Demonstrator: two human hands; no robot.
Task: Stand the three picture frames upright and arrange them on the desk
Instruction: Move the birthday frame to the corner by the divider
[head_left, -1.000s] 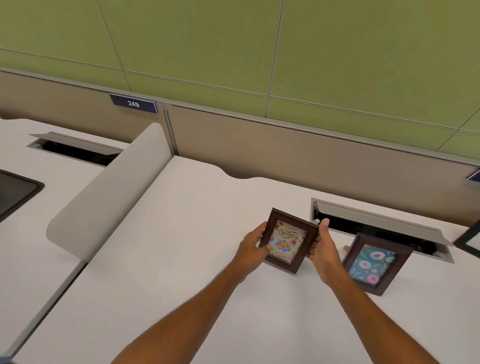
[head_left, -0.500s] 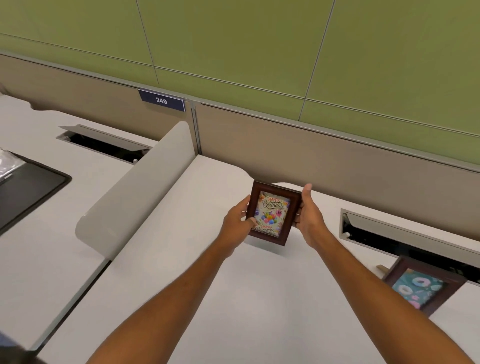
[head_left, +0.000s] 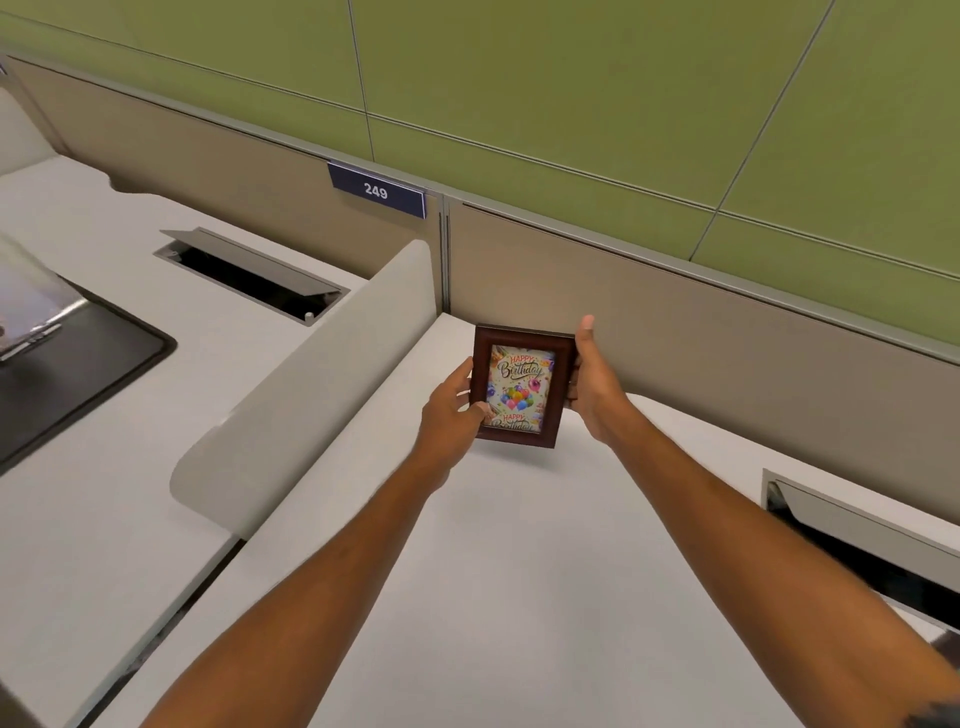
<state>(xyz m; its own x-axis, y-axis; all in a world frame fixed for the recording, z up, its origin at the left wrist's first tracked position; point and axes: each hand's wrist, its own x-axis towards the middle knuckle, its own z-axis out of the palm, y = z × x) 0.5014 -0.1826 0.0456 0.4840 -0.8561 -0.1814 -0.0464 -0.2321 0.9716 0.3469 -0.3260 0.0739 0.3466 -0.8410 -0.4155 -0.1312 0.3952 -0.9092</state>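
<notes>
A small dark-brown picture frame (head_left: 521, 385) with a "Happy Birthday" balloon card faces me, upright, near the back left corner of the white desk (head_left: 509, 571). My left hand (head_left: 453, 410) grips its left side and lower corner. My right hand (head_left: 593, 384) holds its right side, thumb up along the edge. Its lower edge looks just above the desk surface; I cannot tell if it touches. The other two frames are out of view.
A curved grey divider (head_left: 311, 384) borders the desk on the left. The beige partition wall (head_left: 675, 332) with a "249" plate (head_left: 376, 190) stands right behind the frame. Open cable hatches: one at right (head_left: 857, 540), one on the neighbouring desk (head_left: 249, 275). A black mat (head_left: 78, 374) lies far left.
Both hands have carried the birthday frame left and back toward the desk's rear corner and turned it more upright. The donut-picture frame has slipped out of view at right.
</notes>
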